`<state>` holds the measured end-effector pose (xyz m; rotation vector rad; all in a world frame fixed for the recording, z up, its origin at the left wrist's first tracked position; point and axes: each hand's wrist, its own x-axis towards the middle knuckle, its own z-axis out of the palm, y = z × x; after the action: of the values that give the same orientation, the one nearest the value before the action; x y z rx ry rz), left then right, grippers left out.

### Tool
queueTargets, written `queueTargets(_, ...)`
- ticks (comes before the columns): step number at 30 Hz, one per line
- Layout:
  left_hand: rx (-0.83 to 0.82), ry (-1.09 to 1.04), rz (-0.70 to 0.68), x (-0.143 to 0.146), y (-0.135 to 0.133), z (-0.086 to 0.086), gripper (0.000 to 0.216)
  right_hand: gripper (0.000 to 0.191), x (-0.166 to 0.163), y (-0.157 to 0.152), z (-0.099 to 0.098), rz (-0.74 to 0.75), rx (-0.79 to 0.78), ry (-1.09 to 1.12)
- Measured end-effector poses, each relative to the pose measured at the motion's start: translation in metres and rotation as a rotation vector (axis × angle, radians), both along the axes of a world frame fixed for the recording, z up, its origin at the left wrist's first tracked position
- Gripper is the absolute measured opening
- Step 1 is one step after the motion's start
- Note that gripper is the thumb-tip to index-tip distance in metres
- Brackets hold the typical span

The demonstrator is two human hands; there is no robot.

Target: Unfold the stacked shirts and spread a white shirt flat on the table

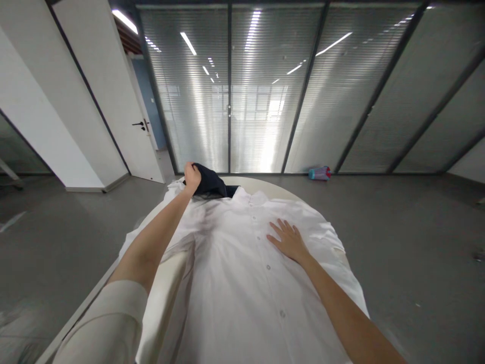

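A white button-up shirt [235, 283] lies spread, front side up, over a pale rounded table [166, 288]. Its collar [253, 198] points to the table's far end, and a line of buttons runs down the front. At the far left, near the shirt's shoulder, my left hand [192, 177] is closed around a bunched dark navy cloth [209, 181], whose kind I cannot make out. Part of that cloth rests by the collar. My right hand [288, 241] lies flat on the shirt's chest, right of the buttons, fingers spread, holding nothing.
Beyond the table stands a glass partition [261, 101] with blinds. A white door [113, 96] stands ajar at the left. On the grey floor [409, 237], by the partition's foot, lies a blue and pink bundle [320, 173].
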<state>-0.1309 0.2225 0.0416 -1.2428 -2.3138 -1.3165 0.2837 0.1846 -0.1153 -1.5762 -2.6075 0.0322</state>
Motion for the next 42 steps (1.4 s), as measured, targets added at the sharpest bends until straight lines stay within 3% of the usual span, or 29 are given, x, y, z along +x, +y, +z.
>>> queueTargets(3, 0.369, -0.097, -0.058, 0.016, 0.005, 0.046, 0.024, 0.067, 0.0, -0.001, 0.003, 0.001, 0.001, -0.002)
queueTargets(6, 0.781, -0.1, -0.352, 0.048, -0.012, 0.085, 0.016, 0.066, 0.0, -0.001, 0.004, 0.01, 0.005, 0.005)
queueTargets(10, 0.821, -0.014, -0.581, 0.095, -0.077, 0.102, 0.009, 0.063, 0.002, 0.0, 0.003, 0.037, 0.021, 0.026)
queueTargets(12, 0.7, 0.05, -0.802, 0.115, -0.124, 0.1, 0.013, 0.06, 0.005, 0.002, 0.002, 0.062, 0.032, 0.049)
queueTargets(13, 0.536, 0.106, -0.947, 0.122, -0.15, 0.098, 0.017, 0.058, 0.006, 0.003, 0.001, 0.079, 0.035, 0.063)
queueTargets(15, 0.025, 0.199, -1.329, 0.131, -0.197, 0.093, 0.021, 0.053, 0.009, 0.006, 0.0, 0.09, 0.035, 0.111)
queueTargets(16, -0.189, 0.204, -1.465, 0.132, -0.216, 0.09, 0.023, 0.051, 0.01, 0.007, 0.001, 0.086, 0.035, 0.151)
queueTargets(17, -0.339, 0.194, -1.515, 0.131, -0.231, 0.086, 0.026, 0.048, 0.011, 0.009, 0.001, 0.08, 0.035, 0.203)
queueTargets(19, -0.497, 0.139, -1.469, 0.121, -0.244, 0.074, 0.031, 0.044, 0.012, 0.01, 0.005, 0.064, 0.042, 0.333)
queueTargets(21, -0.525, 0.064, -1.295, 0.104, -0.238, 0.053, 0.033, 0.043, 0.013, 0.01, 0.01, 0.052, 0.044, 0.45)
queueTargets(24, -0.558, -0.001, -1.018, 0.071, -0.206, 0.006, 0.039, 0.047, 0.011, 0.004, 0.018, 0.06, 0.013, 0.536)
queueTargets(27, -0.583, 0.072, -0.7, 0.046, -0.173, -0.048, 0.047, 0.052, 0.003, -0.004, 0.023, 0.126, -0.068, 0.543)
queueTargets(31, -0.567, 0.153, -0.496, 0.032, -0.151, -0.096, 0.064, 0.044, -0.019, -0.014, 0.03, 0.177, -0.219, 0.619)
queueTargets(33, -0.508, 0.177, -0.417, 0.029, -0.148, -0.105, 0.079, 0.04, -0.031, -0.018, 0.039, 0.196, -0.204, 0.717)
queueTargets(36, -0.466, 0.083, -0.418, 0.023, -0.149, -0.106, 0.086, 0.038, -0.039, -0.026, 0.065, 0.159, -0.011, 0.939)
queueTargets(39, -0.399, -0.002, -0.495, 0.018, -0.153, -0.098, 0.075, 0.032, -0.032, -0.043, 0.097, 0.05, 0.302, 1.164)
queueTargets(42, -0.18, -0.014, -0.486, 0.018, -0.159, -0.084, 0.052, 0.027, -0.009, -0.068, 0.116, -0.059, 0.624, 1.311)
